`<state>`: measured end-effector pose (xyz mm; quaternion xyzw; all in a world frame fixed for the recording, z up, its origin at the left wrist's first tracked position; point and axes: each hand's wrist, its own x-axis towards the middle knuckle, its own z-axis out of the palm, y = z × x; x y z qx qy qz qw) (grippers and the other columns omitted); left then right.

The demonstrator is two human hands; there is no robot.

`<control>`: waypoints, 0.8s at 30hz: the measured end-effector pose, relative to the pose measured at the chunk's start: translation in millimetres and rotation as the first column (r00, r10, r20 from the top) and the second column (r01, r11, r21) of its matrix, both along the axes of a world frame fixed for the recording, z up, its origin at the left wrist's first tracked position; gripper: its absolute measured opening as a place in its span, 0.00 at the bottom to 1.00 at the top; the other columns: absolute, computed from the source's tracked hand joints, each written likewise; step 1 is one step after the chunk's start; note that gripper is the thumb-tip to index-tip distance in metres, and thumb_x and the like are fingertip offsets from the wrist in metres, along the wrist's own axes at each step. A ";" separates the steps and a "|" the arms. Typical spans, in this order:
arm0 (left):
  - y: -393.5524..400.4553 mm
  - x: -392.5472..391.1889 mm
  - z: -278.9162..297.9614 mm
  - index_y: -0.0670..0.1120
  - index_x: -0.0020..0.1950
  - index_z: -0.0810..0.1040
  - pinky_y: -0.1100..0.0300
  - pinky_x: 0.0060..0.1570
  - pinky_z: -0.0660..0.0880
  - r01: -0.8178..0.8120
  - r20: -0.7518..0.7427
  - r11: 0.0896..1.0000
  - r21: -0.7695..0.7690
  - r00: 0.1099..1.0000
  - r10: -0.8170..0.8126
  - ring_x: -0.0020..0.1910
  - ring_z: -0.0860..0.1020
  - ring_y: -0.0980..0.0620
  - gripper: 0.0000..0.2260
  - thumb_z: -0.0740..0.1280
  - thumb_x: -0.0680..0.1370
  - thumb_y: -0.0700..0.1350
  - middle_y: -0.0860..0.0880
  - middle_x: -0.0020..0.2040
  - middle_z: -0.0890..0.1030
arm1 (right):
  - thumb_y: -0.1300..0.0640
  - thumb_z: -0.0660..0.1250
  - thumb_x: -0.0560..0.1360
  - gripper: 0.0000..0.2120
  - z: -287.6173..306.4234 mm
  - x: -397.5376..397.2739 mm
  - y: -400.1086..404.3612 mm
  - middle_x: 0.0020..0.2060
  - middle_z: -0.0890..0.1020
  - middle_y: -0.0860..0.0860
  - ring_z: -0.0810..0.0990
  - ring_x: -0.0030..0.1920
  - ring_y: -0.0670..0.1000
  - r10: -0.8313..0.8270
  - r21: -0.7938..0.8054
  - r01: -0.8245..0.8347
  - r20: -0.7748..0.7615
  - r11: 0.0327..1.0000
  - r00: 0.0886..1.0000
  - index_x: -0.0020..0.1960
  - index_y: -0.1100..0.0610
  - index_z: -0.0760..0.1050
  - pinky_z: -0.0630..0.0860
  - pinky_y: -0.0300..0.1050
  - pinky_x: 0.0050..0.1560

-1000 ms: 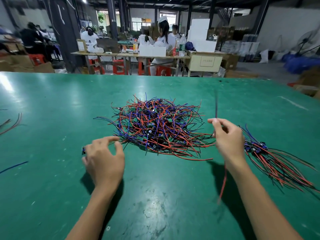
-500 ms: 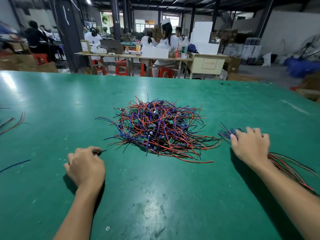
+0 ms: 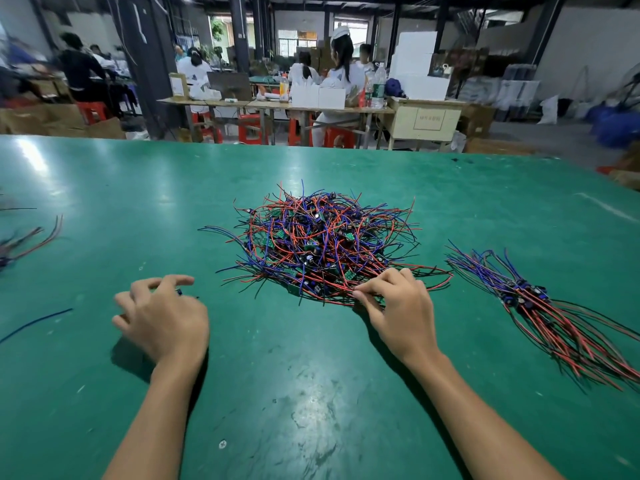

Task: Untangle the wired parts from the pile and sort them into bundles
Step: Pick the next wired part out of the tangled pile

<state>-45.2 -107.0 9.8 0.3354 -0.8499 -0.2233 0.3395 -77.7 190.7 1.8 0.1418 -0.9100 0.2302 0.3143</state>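
My right hand (image 3: 401, 306) pinches wires at the near edge of the tangled red-and-blue wire pile (image 3: 322, 244); my left hand (image 3: 162, 317), farther off, perhaps holds a small part.

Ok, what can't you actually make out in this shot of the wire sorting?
- Head view: what the left hand holds; its own fingers hide all but a dark tip.
- Sorted bundle: wire ends cut off by the right edge.
- Pile: part count, too tangled.
- Right hand: fingertips buried in wires.
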 end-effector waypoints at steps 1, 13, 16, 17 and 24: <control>8.4 -0.2 1.6 0.49 0.51 0.85 0.45 0.58 0.67 0.087 -0.061 0.995 -0.048 0.994 -0.089 0.59 0.70 0.38 0.13 0.68 0.73 0.35 0.41 0.55 0.79 | 0.50 0.76 0.74 0.04 0.0 1.3 0.2 0.38 0.79 0.46 0.76 0.43 0.53 0.001 0.014 -0.001 -0.041 1.000 0.999 0.46 0.50 0.85 0.73 0.51 0.45; 91.4 8.5 -2.6 0.54 0.74 0.71 0.59 0.65 0.66 0.856 0.139 0.443 -0.267 0.489 -0.861 0.67 0.71 0.56 0.20 0.64 0.82 0.53 0.57 0.68 0.76 | 0.53 0.67 0.80 0.07 16.3 18.9 -6.3 0.52 0.79 0.50 0.75 0.52 0.55 -0.099 -0.198 0.015 -0.421 0.980 0.902 0.47 0.53 0.82 0.63 0.44 0.56; 92.7 9.4 -1.4 0.56 0.70 0.75 0.59 0.62 0.65 0.859 0.082 0.450 -0.243 0.481 -0.873 0.65 0.72 0.58 0.16 0.64 0.82 0.55 0.60 0.64 0.78 | 0.53 0.65 0.81 0.09 18.0 19.0 -6.7 0.49 0.78 0.48 0.74 0.50 0.54 -0.067 -0.308 -0.061 -0.389 0.949 0.919 0.45 0.55 0.80 0.64 0.42 0.57; 93.0 9.5 -0.7 0.56 0.68 0.76 0.60 0.62 0.64 0.858 0.043 0.463 -0.221 0.483 -0.874 0.64 0.73 0.59 0.16 0.66 0.81 0.55 0.60 0.63 0.78 | 0.54 0.65 0.81 0.09 19.1 19.0 -7.1 0.48 0.77 0.48 0.74 0.50 0.53 -0.053 -0.348 -0.089 -0.381 0.933 0.923 0.45 0.55 0.79 0.65 0.41 0.57; 99.0 11.0 -2.7 0.56 0.58 0.77 0.60 0.61 0.61 0.845 -0.075 0.505 -0.172 0.500 -0.863 0.60 0.74 0.64 0.10 0.70 0.78 0.55 0.63 0.56 0.78 | 0.55 0.62 0.82 0.08 24.6 17.6 -4.6 0.42 0.77 0.47 0.73 0.45 0.51 -0.052 -0.556 -0.144 -0.320 0.819 0.946 0.45 0.53 0.76 0.69 0.45 0.50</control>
